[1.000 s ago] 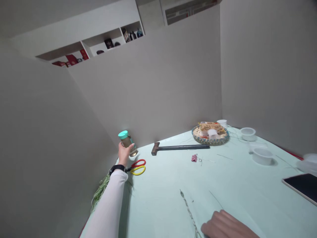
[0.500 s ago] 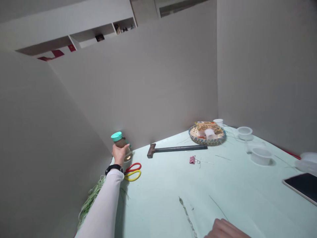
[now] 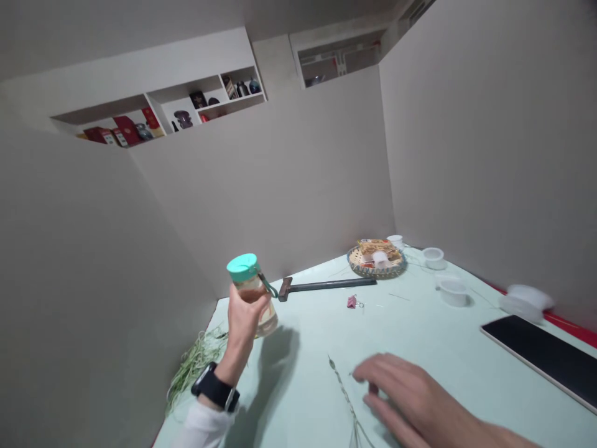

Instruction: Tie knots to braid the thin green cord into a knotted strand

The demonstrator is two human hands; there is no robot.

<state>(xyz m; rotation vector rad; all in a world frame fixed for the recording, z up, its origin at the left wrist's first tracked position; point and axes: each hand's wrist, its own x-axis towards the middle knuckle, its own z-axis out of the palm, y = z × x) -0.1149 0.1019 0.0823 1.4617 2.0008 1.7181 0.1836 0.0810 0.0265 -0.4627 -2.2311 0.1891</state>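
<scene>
Turquoise-lidded, the bottle (image 3: 253, 285) sits clasped within the curled fingers of the left hand (image 3: 244, 316), apparently mid-carry, calling next for a steady grip, while the right hand (image 3: 407, 393), seemingly empty, thumb apart from loosely bent fingers, has a braided strand (image 3: 344, 390) just left of its fingertips.

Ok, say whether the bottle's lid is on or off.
On: the turquoise lid caps the bottle held in the left hand; how tightly, I cannot tell.
</scene>
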